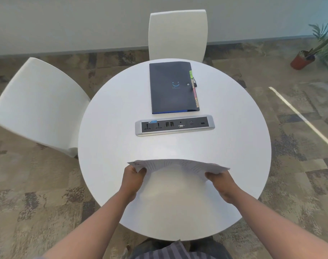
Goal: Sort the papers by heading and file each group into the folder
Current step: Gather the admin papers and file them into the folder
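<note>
Left hand: your left hand grips the left end of the papers, fingers curled round the edge.
Right hand: your right hand grips the right end of the same papers, thumb side toward the middle.
Papers: you hold them as one stack, lifted above the near part of the table; the stack arches up between your hands, and printed lines show on it but are too blurred to read.
Socket panel: a silver strip of sockets sits in the tabletop beyond the papers, well apart from them.
Folder: the dark folder lies closed and flat on the far side of the table, just past the socket panel, with coloured tabs sticking out along its right edge.
Chairs: one white chair stands behind the folder, another white chair to your left.
Plant: a potted plant stands on the carpet at the far right.
</note>
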{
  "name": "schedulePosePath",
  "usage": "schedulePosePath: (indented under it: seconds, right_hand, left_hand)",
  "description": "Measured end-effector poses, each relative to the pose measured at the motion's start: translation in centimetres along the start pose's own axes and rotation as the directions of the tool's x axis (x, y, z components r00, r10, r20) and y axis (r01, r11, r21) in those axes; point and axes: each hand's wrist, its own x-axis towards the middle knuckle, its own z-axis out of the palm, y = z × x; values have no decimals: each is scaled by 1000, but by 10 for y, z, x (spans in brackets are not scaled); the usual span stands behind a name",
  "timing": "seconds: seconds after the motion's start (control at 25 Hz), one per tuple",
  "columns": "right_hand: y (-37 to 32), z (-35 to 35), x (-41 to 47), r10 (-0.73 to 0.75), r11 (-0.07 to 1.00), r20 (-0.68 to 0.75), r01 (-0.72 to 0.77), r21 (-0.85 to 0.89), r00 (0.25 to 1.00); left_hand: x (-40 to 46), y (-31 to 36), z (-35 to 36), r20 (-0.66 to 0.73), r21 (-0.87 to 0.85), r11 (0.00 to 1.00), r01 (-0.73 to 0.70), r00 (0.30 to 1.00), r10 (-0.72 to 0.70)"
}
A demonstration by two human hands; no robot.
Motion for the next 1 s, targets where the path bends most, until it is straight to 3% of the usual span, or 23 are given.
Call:
schedulePosePath:
  seconds: [0.16, 0.36, 0.48, 0.56, 0.6, 0.64, 0.72, 0.84, 1.0]
  right_hand:
    - [-14, -14, 3, 15, 1000, 58, -15, -1, 998]
    - [-43, -29, -2, -15, 991, 137, -4, 137, 990]
    - [-59, -35, -3, -153, 962, -159, 184, 203, 975]
    - [-77, -46, -5, -281, 958, -347, 281, -52, 895]
    - [-88, -54, -4, -350, 933, -343, 289, -216, 872]
    - [-96, -61, -1, -389, 892, -270, 287, -348, 881]
    - [-109, -73, 11, -330, 844, -36, 278, -459, 943]
    - [-115, -83, 33, -180, 854, 209, 258, -452, 961]
    - [-113, -102, 57, -99, 913, 312, 211, -350, 945]
  left_hand:
    - [9, 13, -9, 90, 27, 995, -94, 992, 91]
    - [25, 66, -15, 164, 147, 959, -242, 962, 218]
    - [32, 101, -14, 241, 244, 932, -268, 948, 209]
    - [36, 120, -9, 283, 334, 900, -279, 941, 187]
    - [38, 130, -5, 307, 376, 879, -293, 935, 180]
    - [40, 139, -2, 330, 412, 858, -306, 928, 172]
    - [43, 156, 9, 370, 486, 809, -330, 917, 151]
    - [48, 173, 29, 394, 615, 711, -341, 914, 99]
    - [57, 193, 62, 381, 728, 596, -338, 923, 59]
